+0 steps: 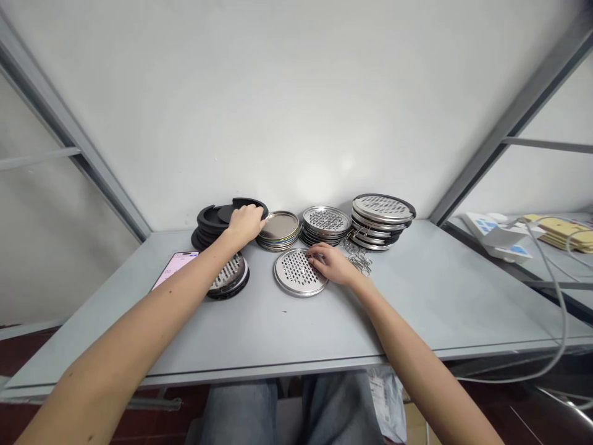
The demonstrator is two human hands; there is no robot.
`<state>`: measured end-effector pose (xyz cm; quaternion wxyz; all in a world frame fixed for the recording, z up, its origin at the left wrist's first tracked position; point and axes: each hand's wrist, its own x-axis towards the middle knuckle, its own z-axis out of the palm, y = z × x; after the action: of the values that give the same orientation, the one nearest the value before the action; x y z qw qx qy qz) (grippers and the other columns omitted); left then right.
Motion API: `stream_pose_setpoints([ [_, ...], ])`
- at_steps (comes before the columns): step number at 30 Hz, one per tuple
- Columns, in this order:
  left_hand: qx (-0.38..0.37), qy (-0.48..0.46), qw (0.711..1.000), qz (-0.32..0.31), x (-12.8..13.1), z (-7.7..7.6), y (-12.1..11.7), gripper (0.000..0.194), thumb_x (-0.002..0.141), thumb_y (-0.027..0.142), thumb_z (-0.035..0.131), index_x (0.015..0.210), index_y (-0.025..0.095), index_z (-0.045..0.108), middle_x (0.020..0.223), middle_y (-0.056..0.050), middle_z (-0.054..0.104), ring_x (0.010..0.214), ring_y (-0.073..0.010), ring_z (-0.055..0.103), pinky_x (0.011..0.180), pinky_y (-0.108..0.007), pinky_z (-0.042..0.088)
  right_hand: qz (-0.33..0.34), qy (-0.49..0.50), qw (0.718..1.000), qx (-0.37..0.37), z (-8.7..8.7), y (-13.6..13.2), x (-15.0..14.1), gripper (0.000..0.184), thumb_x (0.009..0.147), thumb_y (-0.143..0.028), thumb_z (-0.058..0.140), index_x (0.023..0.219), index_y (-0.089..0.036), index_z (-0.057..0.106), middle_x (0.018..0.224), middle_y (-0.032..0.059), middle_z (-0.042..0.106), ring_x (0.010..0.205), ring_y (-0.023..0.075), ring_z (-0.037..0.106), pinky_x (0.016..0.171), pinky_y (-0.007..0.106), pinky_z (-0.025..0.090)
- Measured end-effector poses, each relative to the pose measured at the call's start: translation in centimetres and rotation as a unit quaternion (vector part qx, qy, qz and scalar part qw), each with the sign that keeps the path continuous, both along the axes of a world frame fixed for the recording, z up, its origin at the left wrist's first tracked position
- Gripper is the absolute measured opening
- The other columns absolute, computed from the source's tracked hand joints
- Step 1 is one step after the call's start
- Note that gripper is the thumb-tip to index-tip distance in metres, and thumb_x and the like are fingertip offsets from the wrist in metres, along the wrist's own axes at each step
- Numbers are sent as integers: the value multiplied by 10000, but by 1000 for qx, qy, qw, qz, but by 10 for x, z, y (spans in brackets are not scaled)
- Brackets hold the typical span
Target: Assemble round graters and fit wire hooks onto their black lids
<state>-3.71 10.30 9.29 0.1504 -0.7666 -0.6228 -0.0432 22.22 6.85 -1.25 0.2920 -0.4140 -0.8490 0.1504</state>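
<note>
My left hand (247, 224) is closed on a black round base (252, 203) with a notched rim, at the top right of a stack of similar black bases (208, 235). My right hand (330, 262) rests at the right edge of a round metal grater disc (299, 272) lying flat, its bent fingers and thumb on it. Between the two hands, at the back, stands a stack of plain round metal lids (278, 225). Under my left forearm, partly hidden, sits a black-rimmed grater assembly (229, 276).
Behind my right hand are a stack of grater discs (327, 219) and a taller stack of black-rimmed ones (383, 210). Wire clips (360, 261) lie beside them. A phone (173, 267) lies at left. A white cable (563, 321) hangs over the table's right side.
</note>
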Motion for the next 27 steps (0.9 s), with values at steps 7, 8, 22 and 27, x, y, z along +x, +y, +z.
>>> stream_pose_setpoints([
  [7, 33, 19, 999, -14, 8, -8, 1, 254, 923, 304, 447, 1034, 128, 593, 1061, -138, 638, 994, -280, 610, 823, -361, 464, 10, -2, 1000, 1, 2, 0, 1, 219, 870, -237, 525, 1029, -170, 661, 1069, 111, 632, 990, 215, 601, 915, 369, 467],
  [8, 37, 17, 999, -13, 8, -9, 0, 259, 924, 302, 440, 1039, 126, 591, 1065, -141, 637, 1000, -283, 608, 830, -366, 462, 11, -2, 1000, 1, 2, 0, 1, 222, 870, -238, 526, 1034, -171, 660, 1072, 112, 630, 992, 216, 601, 916, 370, 467],
  [22, 24, 6, 998, 61, 27, -3, -11, 295, 894, 75, 379, 1154, 23, 507, 1116, -236, 575, 1024, -312, 609, 822, -390, 456, 14, 2, 1000, -4, 1, -1, 1, 221, 867, -241, 531, 1035, -174, 658, 1083, 114, 623, 1003, 215, 599, 928, 372, 462],
  [27, 63, 39, 997, 23, 29, -13, -18, 285, 887, 38, 330, 1078, 40, 541, 1058, -206, 595, 1006, -295, 579, 844, -389, 408, 12, 1, 1000, -2, 1, 0, 1, 221, 864, -240, 536, 1038, -173, 655, 1091, 112, 623, 1007, 214, 599, 933, 372, 460],
])
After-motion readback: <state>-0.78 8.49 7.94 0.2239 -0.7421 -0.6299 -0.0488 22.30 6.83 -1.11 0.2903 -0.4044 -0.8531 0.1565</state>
